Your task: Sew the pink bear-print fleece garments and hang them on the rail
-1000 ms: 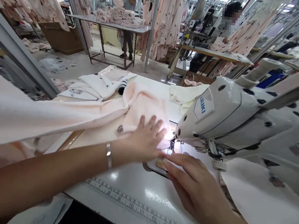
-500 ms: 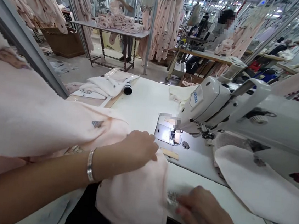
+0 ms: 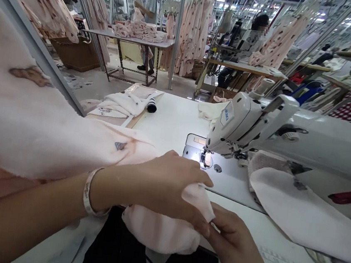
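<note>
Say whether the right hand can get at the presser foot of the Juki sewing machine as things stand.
Probably yes. The right hand sits near the presser foot, with nothing visible between them, but its fingers are on the pink fabric, so it would likely have to let go.

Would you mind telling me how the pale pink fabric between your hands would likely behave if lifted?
The pale pink fabric looks floppy, since it sags in soft folds below the left hand and right hand. It probably weighs little for its bulk, as its thin corner curls over loosely. Its soft, fleecy-looking surface suggests it would cling rather than slip.
</note>
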A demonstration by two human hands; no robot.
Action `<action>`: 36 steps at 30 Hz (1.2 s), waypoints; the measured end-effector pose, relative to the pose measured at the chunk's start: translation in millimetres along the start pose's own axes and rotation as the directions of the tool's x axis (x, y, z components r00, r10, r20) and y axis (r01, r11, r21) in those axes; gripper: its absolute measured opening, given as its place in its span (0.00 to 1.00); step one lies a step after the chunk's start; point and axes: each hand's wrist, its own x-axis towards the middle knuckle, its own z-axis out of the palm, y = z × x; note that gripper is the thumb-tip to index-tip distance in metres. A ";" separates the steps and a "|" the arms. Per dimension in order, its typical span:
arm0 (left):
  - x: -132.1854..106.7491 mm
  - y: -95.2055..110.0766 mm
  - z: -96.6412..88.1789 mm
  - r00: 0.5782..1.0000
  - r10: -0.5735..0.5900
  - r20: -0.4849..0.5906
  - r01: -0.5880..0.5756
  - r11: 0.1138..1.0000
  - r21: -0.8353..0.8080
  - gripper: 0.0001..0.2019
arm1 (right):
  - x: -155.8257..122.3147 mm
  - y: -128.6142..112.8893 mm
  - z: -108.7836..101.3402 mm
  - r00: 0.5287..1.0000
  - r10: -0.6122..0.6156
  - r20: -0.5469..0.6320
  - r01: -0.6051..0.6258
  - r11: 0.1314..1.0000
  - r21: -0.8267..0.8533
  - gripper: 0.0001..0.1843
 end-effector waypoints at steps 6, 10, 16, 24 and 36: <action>5.2 -13.8 8.7 0.992 -0.110 -0.054 0.097 0.974 -0.205 0.11 | 2.8 1.3 -1.6 0.993 -0.040 0.109 0.021 0.985 0.169 0.31; -1.3 -22.5 5.3 0.971 -0.212 -0.110 0.180 0.953 -0.245 0.14 | 6.3 6.6 8.6 0.995 -0.082 0.061 0.076 0.992 0.105 0.30; -36.1 15.9 -32.8 0.994 -0.065 -0.082 0.070 0.996 0.047 0.05 | -1.2 -12.9 23.8 0.963 -0.238 0.127 0.213 0.960 0.184 0.20; -1.5 12.3 -15.5 0.991 0.091 0.097 -0.109 0.975 0.195 0.12 | -9.8 -16.0 12.9 0.995 -0.027 -0.092 0.022 0.998 -0.057 0.24; -28.2 -3.3 -6.2 0.994 0.022 0.110 0.003 0.974 -0.226 0.07 | -35.9 18.6 30.7 0.944 0.292 -0.153 -0.196 0.870 0.452 0.26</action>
